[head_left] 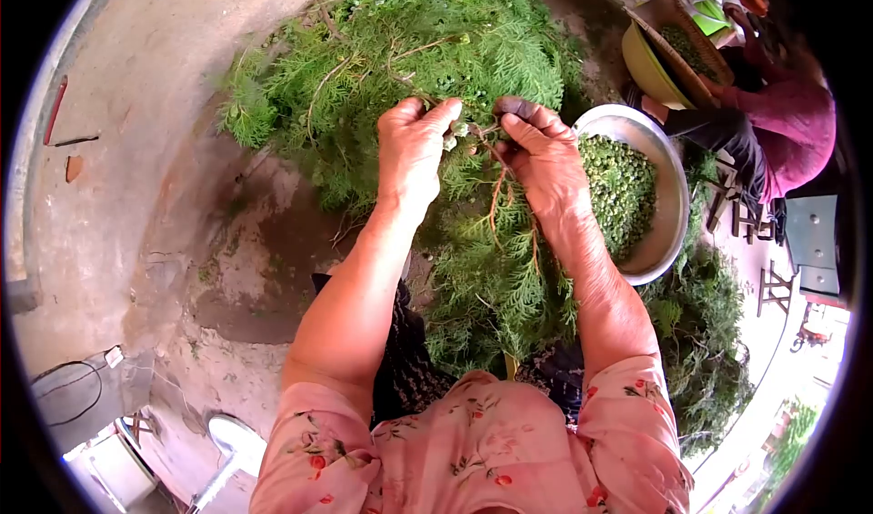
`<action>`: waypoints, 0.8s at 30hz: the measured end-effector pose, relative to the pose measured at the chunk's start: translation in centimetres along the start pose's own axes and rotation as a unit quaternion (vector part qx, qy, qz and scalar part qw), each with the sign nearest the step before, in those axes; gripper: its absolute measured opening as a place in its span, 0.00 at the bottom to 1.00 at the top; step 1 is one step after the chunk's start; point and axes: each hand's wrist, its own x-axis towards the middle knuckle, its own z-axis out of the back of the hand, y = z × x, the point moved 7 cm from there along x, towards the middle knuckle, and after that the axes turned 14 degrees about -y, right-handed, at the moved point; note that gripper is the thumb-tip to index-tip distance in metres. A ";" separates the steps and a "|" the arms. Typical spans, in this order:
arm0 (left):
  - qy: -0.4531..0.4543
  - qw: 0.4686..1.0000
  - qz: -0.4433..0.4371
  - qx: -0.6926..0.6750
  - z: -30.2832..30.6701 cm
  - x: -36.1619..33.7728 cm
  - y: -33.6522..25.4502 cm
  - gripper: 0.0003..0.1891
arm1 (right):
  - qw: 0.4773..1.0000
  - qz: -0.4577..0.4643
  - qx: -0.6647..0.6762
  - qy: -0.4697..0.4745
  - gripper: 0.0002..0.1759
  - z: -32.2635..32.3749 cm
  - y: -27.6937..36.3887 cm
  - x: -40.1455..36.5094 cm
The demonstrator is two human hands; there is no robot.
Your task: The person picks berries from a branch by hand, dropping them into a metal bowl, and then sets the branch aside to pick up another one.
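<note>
My right hand (548, 158) pinches the stem of a conifer branch (500, 191) between thumb and fingers. Its feathery green sprays hang down toward my lap. Close beside it, my left hand (414, 150) is closed at the tip of the twig, where a few small pale green cones (451, 139) show at the fingertips. Behind both hands lies a large heap of cut green branches (436, 37). Just right of my right forearm, a metal basin (671, 232) holds many small green cones (618, 187).
At the upper right, a person in a pink top (796, 128) sits by a yellow tub (641, 69) with a woven basket (677, 14) tilted on it. More branches (705, 332) lie below the basin. Small wooden stools (775, 287) stand farther right.
</note>
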 end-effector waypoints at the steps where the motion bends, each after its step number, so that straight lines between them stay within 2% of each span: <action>1: 0.000 1.000 0.009 -0.012 -0.3 -0.3 -0.2 0.04 | 1.000 -0.023 0.006 -0.009 0.09 0.0 0.1 0.0; 2: 0.000 1.000 0.009 -0.011 -0.4 -0.3 -0.2 0.04 | 1.000 -0.023 0.006 -0.009 0.09 0.0 0.2 0.1; 4: 0.000 1.000 -0.002 0.003 -0.5 -0.2 -0.2 0.04 | 0.994 -0.094 0.042 -0.027 0.10 0.3 -0.4 0.3; 5: 0.001 1.000 -0.001 0.004 -0.5 -0.2 -0.4 0.04 | 0.993 -0.100 0.055 0.015 0.10 0.2 -0.1 0.2; 6: -0.017 1.000 0.012 -0.001 -0.2 -0.3 -0.8 0.04 | 0.953 -0.152 0.236 0.117 0.10 1.1 -0.5 1.8; 8: -0.032 0.999 0.004 -0.015 0.9 0.2 -1.5 0.03 | 0.958 -0.041 0.263 0.108 0.11 3.3 2.8 4.3; 10: -0.059 0.998 -0.022 -0.001 1.1 0.3 -1.9 0.04 | 0.978 -0.003 0.206 0.030 0.11 3.8 5.0 4.7; 14: -0.056 0.997 -0.050 -0.014 0.5 0.2 -1.2 0.04 | 0.975 -0.064 0.197 0.083 0.10 1.9 5.1 3.5; 16: -0.087 0.993 -0.073 -0.016 0.6 0.1 -1.3 0.04 | 0.977 -0.076 0.184 0.082 0.10 1.3 5.7 2.4; 18: -0.084 0.994 -0.069 -0.030 0.2 0.0 -1.0 0.03 | 0.992 0.074 -0.030 0.102 0.09 -0.1 6.0 0.5; 19: -0.088 0.993 -0.062 -0.040 0.0 0.0 -0.7 0.03 | 0.980 0.101 -0.143 0.097 0.09 -0.5 4.9 -0.3; 20: -0.092 0.993 -0.055 -0.049 -0.1 -0.1 -0.5 0.03 | 0.969 0.083 -0.207 0.105 0.13 -1.6 4.1 -1.4; 21: -0.091 0.993 -0.054 -0.047 -0.3 -0.2 -0.5 0.03 | 0.933 0.221 -0.263 0.104 0.17 -2.2 3.6 -1.5; 22: -0.090 0.994 -0.044 -0.053 -0.4 -0.2 -0.4 0.03 | 0.875 0.354 -0.314 0.103 0.21 -2.7 2.7 -1.8; 24: -0.089 0.993 -0.023 -0.067 -0.5 -0.4 -0.4 0.04 | 0.837 0.414 -0.351 0.068 0.27 -3.3 2.0 -2.3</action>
